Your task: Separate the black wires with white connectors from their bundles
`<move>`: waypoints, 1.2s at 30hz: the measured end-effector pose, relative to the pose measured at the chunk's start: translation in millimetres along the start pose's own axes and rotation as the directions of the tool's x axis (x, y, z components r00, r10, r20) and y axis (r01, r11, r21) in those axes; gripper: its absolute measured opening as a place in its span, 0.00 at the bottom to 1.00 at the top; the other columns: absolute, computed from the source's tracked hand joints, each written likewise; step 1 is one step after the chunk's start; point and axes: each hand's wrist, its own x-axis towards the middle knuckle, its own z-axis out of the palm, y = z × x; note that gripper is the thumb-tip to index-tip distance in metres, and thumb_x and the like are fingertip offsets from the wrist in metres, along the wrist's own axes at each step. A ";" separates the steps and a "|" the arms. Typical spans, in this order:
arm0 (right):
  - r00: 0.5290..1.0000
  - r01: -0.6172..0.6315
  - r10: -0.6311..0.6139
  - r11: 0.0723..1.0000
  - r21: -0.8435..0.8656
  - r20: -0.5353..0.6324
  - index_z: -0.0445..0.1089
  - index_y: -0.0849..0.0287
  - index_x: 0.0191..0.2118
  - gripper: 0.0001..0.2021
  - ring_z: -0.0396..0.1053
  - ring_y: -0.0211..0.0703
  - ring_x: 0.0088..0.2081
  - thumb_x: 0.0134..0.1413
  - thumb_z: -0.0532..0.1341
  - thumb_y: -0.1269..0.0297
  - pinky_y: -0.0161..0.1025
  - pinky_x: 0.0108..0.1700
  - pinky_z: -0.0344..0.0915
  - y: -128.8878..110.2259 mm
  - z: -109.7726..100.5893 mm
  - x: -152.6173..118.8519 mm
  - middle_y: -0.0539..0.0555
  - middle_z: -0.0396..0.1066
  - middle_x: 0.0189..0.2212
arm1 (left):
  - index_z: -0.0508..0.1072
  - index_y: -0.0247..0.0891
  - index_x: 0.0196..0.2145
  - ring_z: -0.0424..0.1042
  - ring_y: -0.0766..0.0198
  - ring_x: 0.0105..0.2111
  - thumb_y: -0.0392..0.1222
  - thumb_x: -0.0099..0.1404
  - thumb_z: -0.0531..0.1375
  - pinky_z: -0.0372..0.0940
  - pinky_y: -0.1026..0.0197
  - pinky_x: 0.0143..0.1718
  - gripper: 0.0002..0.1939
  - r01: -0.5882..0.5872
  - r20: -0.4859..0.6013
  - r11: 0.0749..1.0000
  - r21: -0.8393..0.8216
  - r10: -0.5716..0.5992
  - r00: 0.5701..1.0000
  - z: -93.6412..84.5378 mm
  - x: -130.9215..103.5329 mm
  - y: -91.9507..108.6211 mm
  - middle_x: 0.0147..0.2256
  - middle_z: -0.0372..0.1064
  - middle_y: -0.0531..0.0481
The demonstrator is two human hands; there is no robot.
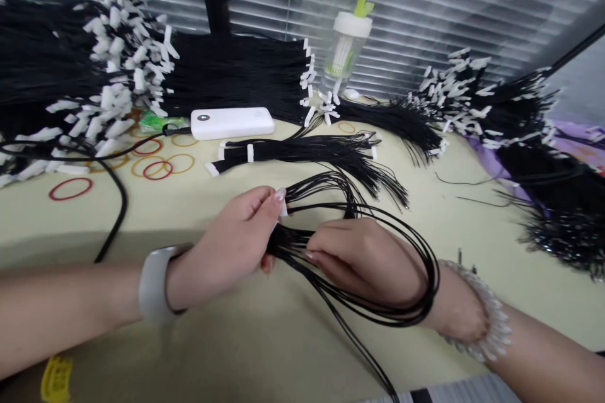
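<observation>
My left hand [236,233] is closed around a bundle of thin black cables [326,182] in front of me. A bit of white connector shows at its thumb. My right hand [368,258] is curled, its fingers against the strands just right of the left hand. Cable loops pass around the back of my right hand and wrist, and some strands trail down toward the front edge. What lies inside the right fingers is partly hidden. Just beyond my hands rests another cable bundle [302,150] with white connectors at its left end.
A white power bank [231,123] with a black cord lies behind, near red and yellow rubber bands [158,170]. Piles of black cables with white connectors [116,44] line the back and both sides. A clear bottle [347,50] stands by the window blinds.
</observation>
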 end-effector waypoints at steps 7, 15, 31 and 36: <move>0.989 -0.140 0.134 0.985 -0.103 -0.068 0.65 0.61 0.25 0.05 0.55 0.28 0.22 0.48 0.55 0.70 0.29 0.24 0.50 11.0 -29.9 -9.1 0.48 0.61 0.20 | 0.59 0.39 0.24 0.58 0.73 0.10 0.54 0.60 0.45 0.54 0.73 0.11 0.17 0.034 0.012 0.999 -0.033 -0.033 0.999 -0.4 -1.7 0.5 0.11 0.54 0.61; 0.449 0.067 0.595 0.721 0.689 -0.667 0.66 0.68 0.41 0.13 0.65 0.33 0.31 0.47 0.53 0.78 0.34 0.31 0.60 54.0 -79.6 -10.8 0.60 0.64 0.41 | 0.57 0.39 0.22 0.58 0.73 0.11 0.54 0.60 0.46 0.55 0.71 0.13 0.17 0.031 0.062 0.998 -0.049 -0.028 0.998 -1.0 -5.0 2.2 0.13 0.52 0.60; 0.947 -0.064 0.052 0.998 -0.027 -0.317 0.64 0.62 0.29 0.04 0.60 0.29 0.29 0.52 0.54 0.71 0.28 0.31 0.57 1.2 -17.9 -2.8 0.49 0.63 0.26 | 0.58 0.38 0.23 0.56 0.74 0.12 0.53 0.61 0.44 0.54 0.71 0.12 0.17 -0.004 0.137 1.000 -0.006 0.005 0.991 -1.0 -5.0 1.7 0.16 0.54 0.59; 0.934 -0.053 0.033 0.997 -0.048 -0.355 0.64 0.62 0.31 0.04 0.59 0.30 0.29 0.52 0.54 0.71 0.29 0.30 0.55 2.3 -10.5 -1.6 0.49 0.62 0.26 | 0.57 0.39 0.23 0.56 0.73 0.13 0.53 0.61 0.43 0.54 0.71 0.13 0.18 -0.008 0.159 1.000 -0.001 0.008 0.987 -0.7 -4.9 0.5 0.15 0.53 0.58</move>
